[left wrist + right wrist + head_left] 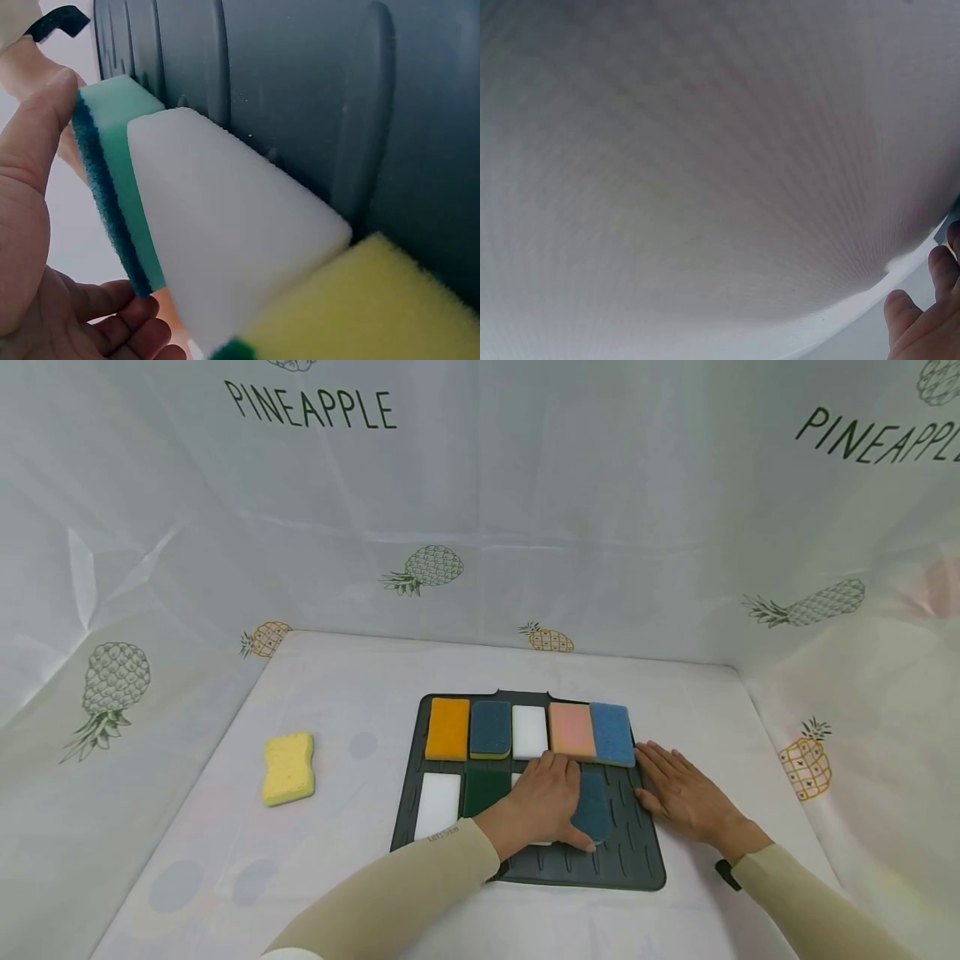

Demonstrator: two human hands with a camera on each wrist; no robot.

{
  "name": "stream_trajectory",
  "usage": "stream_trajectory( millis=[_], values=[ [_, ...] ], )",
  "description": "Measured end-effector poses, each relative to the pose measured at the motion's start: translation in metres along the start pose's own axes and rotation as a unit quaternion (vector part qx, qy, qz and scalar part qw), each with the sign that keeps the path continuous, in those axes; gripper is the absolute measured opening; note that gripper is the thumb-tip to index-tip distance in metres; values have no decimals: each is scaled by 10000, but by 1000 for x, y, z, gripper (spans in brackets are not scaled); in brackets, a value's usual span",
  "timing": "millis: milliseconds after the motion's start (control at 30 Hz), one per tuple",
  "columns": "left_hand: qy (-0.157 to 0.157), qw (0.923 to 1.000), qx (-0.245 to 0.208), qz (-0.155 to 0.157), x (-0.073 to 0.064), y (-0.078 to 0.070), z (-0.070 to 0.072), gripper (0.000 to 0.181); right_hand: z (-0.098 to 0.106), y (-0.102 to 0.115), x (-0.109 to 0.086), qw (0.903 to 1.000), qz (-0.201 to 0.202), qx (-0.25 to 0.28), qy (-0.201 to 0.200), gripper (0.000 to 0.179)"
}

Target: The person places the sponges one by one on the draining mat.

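On a dark ridged mat (622, 864) lie two rows of sponges. My left hand (532, 802) reaches over the front row and grips a dark blue-topped sponge (593, 806), thumb at its near end and fingers toward the far end. In the left wrist view this scrub sponge (124, 165) shows green foam under the blue pad, close against a white sponge (217, 195). A yellow sponge with a green pad (375, 307) sits beyond. My right hand (686, 797) lies with extended fingers along the mat's right edge, fingertips near the back row's light blue sponge (613, 735).
The back row also has an orange sponge (447, 729), a dark blue one (491, 727), a white one (529, 732) and a pink one (572, 731). In front are a white block (437, 806) and a dark green sponge (486, 789). A wavy yellow sponge (288, 768) lies left.
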State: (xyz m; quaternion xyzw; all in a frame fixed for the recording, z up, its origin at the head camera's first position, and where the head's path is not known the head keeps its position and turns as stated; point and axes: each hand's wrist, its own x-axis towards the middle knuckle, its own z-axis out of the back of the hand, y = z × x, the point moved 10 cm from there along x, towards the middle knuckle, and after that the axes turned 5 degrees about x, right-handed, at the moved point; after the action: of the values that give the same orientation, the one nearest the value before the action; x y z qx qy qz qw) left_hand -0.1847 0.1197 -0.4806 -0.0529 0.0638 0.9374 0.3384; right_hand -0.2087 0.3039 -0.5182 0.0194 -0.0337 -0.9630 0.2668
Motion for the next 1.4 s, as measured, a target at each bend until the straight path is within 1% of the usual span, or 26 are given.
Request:
stream_trajectory(
  millis=[67, 133, 300, 467, 633, 700, 800, 933, 1033, 1100, 1233, 1400],
  values=[
    [-38, 10000, -13, -1, 0, 0, 1, 118, 0, 0, 0, 10000, -4, 13, 7, 72],
    [-141, 9999, -2, -6, 0, 1, 3, 118, 0, 1, 0, 10000, -4, 30, 4, 72],
    [-585, 9981, 167, -89, -3, 2, 15, 109, 0, 0, 0, 10000, -8, 43, 11, 72],
    [-1005, 9940, 376, -189, -7, 5, 29, 98, 2, 1, -2, 9999, 42, 17, -93, 71],
    [-1440, 9876, 569, -279, -11, 7, 40, 95, 3, 2, -3, 9997, 102, 44, -222, 71],
    [-1532, 9859, 608, -286, -13, 10, 44, 94, 3, 2, -3, 9997, 88, 40, -217, 71],
    [-1534, 9865, 518, -259, -17, 18, 47, 89, 2, 2, -2, 9998, 48, 5, -173, 71],
    [-1497, 9880, 332, -170, -25, 37, 51, 80, 3, 2, -2, 9999, 25, 3, -140, 71],
    [-1565, 9871, 337, -79, -34, 59, 53, 75, 3, 2, -2, 9999, 12, 32, -139, 71],
    [-1621, 9863, 298, -4, -43, 76, 54, 72, 3, 2, -2, 9999, 8, 34, -133, 71],
    [-1820, 9829, 265, 131, -67, 113, 55, 69, 2, 2, -2, 9999, 14, -32, -126, 72],
    [-2075, 9776, 228, 266, -104, 158, 49, 63, 3, 3, -2, 9997, 50, -110, -199, 72]
  ],
)
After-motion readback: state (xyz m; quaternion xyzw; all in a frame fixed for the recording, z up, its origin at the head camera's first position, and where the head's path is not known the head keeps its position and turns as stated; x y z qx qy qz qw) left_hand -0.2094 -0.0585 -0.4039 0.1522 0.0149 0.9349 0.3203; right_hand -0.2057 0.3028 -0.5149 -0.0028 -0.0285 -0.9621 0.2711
